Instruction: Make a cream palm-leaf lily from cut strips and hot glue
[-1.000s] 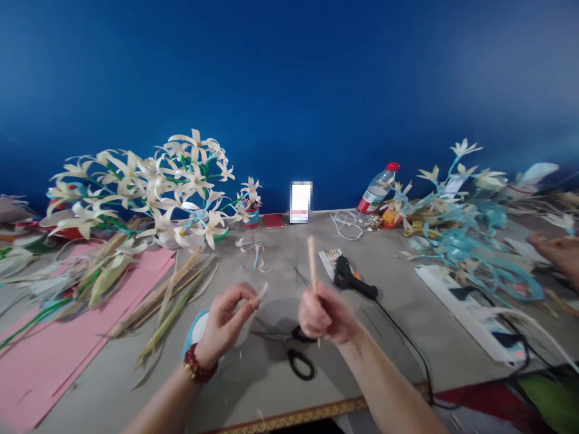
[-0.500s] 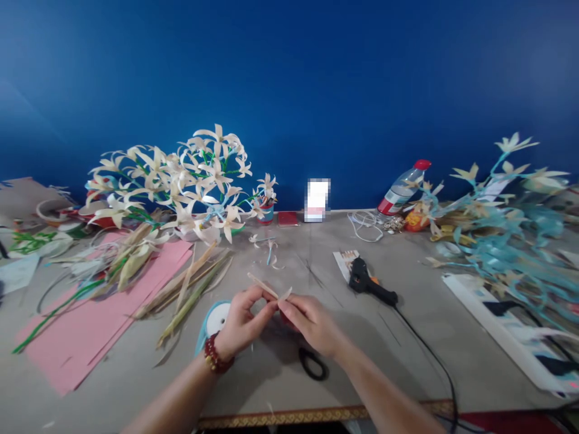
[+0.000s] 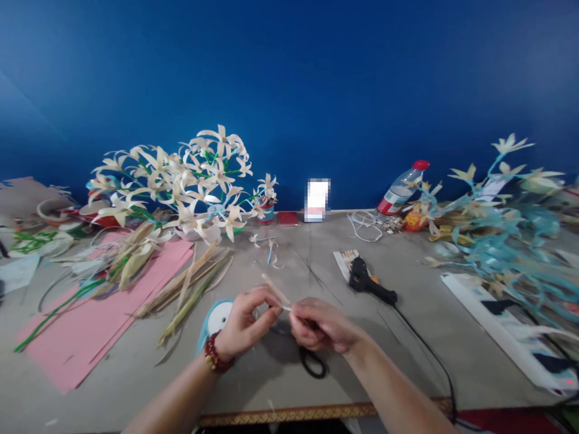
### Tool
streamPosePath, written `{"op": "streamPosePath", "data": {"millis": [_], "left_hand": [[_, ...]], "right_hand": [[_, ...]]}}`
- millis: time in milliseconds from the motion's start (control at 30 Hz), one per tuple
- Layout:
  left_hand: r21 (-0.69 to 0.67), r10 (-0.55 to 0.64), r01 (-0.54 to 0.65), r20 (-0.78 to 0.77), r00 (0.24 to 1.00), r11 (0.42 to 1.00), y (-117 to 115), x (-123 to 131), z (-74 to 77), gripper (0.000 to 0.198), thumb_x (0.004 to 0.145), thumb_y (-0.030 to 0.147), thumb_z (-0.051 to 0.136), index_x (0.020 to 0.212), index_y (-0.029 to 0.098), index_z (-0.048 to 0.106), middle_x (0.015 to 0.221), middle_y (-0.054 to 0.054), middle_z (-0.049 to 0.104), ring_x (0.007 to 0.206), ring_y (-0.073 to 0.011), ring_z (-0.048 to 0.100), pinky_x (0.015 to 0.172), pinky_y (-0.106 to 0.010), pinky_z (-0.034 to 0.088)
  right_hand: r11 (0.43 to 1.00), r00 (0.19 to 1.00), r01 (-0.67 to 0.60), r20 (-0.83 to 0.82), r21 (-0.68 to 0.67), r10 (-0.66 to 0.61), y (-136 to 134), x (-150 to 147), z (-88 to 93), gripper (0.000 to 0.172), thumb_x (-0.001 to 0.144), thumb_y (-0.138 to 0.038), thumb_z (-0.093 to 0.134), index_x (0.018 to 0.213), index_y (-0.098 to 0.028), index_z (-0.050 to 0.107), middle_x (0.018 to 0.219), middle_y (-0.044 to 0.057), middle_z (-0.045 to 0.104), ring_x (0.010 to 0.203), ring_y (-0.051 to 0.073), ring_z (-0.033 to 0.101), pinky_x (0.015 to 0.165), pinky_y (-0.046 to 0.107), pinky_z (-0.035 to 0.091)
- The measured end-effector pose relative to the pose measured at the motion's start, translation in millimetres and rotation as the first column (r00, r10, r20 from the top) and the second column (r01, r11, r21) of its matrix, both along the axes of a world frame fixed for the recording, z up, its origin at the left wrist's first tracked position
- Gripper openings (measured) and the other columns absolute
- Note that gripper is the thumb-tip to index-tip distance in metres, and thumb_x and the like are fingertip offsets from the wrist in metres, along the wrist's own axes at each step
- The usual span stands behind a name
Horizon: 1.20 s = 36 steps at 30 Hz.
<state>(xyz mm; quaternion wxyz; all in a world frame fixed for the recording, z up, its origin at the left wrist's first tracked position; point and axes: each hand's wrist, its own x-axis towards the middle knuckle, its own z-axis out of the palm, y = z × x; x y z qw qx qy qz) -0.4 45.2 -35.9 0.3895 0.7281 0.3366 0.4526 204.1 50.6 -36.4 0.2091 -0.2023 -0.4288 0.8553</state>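
Note:
My left hand [image 3: 251,319], with a red bead bracelet [image 3: 216,354] at the wrist, pinches a narrow pale husk strip [image 3: 275,288]. One end of the strip points up and away past my left fingers. Its other end is gripped between the thumb and forefinger of my right hand [image 3: 323,325], whose remaining fingers are curled in. Beneath my right hand a black scissor handle [image 3: 313,364] lies on the table, the rest hidden. Beside my left wrist a white spool with light-blue ribbon [image 3: 218,316] is partly covered by the hand.
Dried husks [image 3: 194,301] and pink paper [image 3: 97,325] lie left. Pale husk flowers [image 3: 181,181] stand behind. A black glue gun [image 3: 368,283] with a trailing cord rests right, near a white power strip [image 3: 493,334]. A red-capped bottle [image 3: 400,191] leans at the back.
My right hand has shifted slightly right and rolled over, its fingers now curled. The strip has swung to the right and its end is drawn out between my hands.

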Motion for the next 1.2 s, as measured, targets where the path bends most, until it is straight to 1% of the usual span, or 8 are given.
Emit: {"op": "streamPosePath", "data": {"millis": [100, 233, 367, 567, 767, 967, 1067, 1200], "left_hand": [[-0.031, 0.084, -0.083, 0.015, 0.996, 0.996, 3.2, -2.8, -1.2, 0.02, 0.091, 0.03, 0.056, 0.075, 0.017, 0.059, 0.073, -0.004, 0.062, 0.071, -0.0158, 0.058, 0.069, -0.028, 0.046], [-0.066, 0.065, -0.061, 0.058, 0.996, 0.996, 3.7, -3.0, -1.5, 0.023, 0.091, 0.032, 0.056, 0.074, 0.017, 0.059, 0.072, -0.003, 0.061, 0.069, -0.0148, 0.057, 0.069, -0.027, 0.045], [-0.065, 0.063, -0.062, 0.023, 0.998, 0.996, 1.7, -0.7, -1.1, 0.021, 0.091, 0.031, 0.057, 0.076, 0.017, 0.062, 0.075, -0.005, 0.066, 0.071, -0.016, 0.061, 0.07, -0.027, 0.047], [-0.052, 0.05, -0.051, -0.021, 0.999, 0.997, 2.7, 0.4, -1.7, 0.02, 0.09, 0.03, 0.058, 0.077, 0.016, 0.065, 0.075, -0.006, 0.07, 0.071, -0.0172, 0.063, 0.071, -0.028, 0.048], [-0.015, -0.028, 0.028, -0.008, 1.0, 1.0, 0.0, 0.1, 0.4, 0.016, 0.09, 0.026, 0.058, 0.08, 0.016, 0.066, 0.076, -0.006, 0.069, 0.073, -0.0175, 0.062, 0.073, -0.029, 0.047], [-0.02, 0.005, -0.004, 0.016, 1.0, 1.0, 2.3, -1.8, -0.5, 0.016, 0.09, 0.024, 0.057, 0.076, 0.016, 0.062, 0.074, -0.004, 0.064, 0.072, -0.0162, 0.059, 0.071, -0.027, 0.045], [-0.084, 0.037, -0.034, 0.032, 0.999, 0.996, 4.9, -3.3, -2.4, 0.018, 0.09, 0.025, 0.057, 0.075, 0.016, 0.06, 0.073, -0.003, 0.061, 0.071, -0.015, 0.057, 0.069, -0.026, 0.044], [-0.109, -0.021, 0.028, 0.063, 0.998, 0.994, 3.5, -2.5, -0.9, 0.017, 0.091, 0.025, 0.056, 0.076, 0.016, 0.059, 0.074, -0.003, 0.06, 0.072, -0.0149, 0.055, 0.071, -0.027, 0.043]], "right_hand": [[0.997, 0.985, 0.081, -0.153, -0.011, -0.082, 4.5, 13.3, 0.8, 0.06, 0.081, -0.066, 0.057, 0.046, -0.021, 0.039, 0.035, -0.012, 0.022, 0.029, 0.003, 0.014, 0.031, 0.019, 0.012], [0.9, 0.896, 0.401, 0.132, 0.172, -0.424, 7.0, 8.5, 4.3, 0.053, 0.085, -0.064, 0.055, 0.061, -0.017, 0.052, 0.045, -0.009, 0.034, 0.037, 0.004, 0.019, 0.035, 0.019, 0.01], [0.895, 0.872, 0.25, 0.317, 0.368, -0.374, -0.3, -10.8, 0.0, 0.049, 0.083, -0.064, 0.059, 0.074, -0.015, 0.059, 0.064, -0.002, 0.051, 0.048, 0.006, 0.035, 0.041, 0.019, 0.021], [0.835, 0.839, 0.231, 0.332, 0.5, -0.431, -4.5, -18.5, -6.1, 0.057, 0.09, -0.065, 0.047, 0.06, -0.016, 0.053, 0.057, -0.001, 0.049, 0.051, 0.009, 0.04, 0.046, 0.021, 0.029], [0.958, 0.928, 0.164, 0.292, 0.236, -0.231, -2.0, -17.1, -4.3, 0.06, 0.089, -0.062, 0.047, 0.049, -0.017, 0.049, 0.037, -0.007, 0.036, 0.034, 0.005, 0.024, 0.035, 0.021, 0.014], [1.0, 0.988, 0.013, -0.155, -0.003, -0.013, 1.8, 2.3, -5.0, 0.057, 0.09, -0.056, 0.052, 0.048, -0.019, 0.045, 0.034, -0.01, 0.027, 0.03, 0.004, 0.019, 0.031, 0.018, 0.014], [0.968, 0.941, 0.251, -0.238, 0.02, -0.239, 6.7, 11.1, 2.2, 0.059, 0.088, -0.061, 0.053, 0.048, -0.018, 0.043, 0.037, -0.011, 0.025, 0.032, 0.003, 0.016, 0.033, 0.017, 0.014], [0.818, 0.82, 0.544, 0.092, 0.187, -0.566, 8.3, 4.6, 9.9, 0.037, 0.085, -0.053, 0.063, 0.077, -0.017, 0.058, 0.052, -0.009, 0.041, 0.04, 0.003, 0.019, 0.037, 0.017, 0.01]]}}
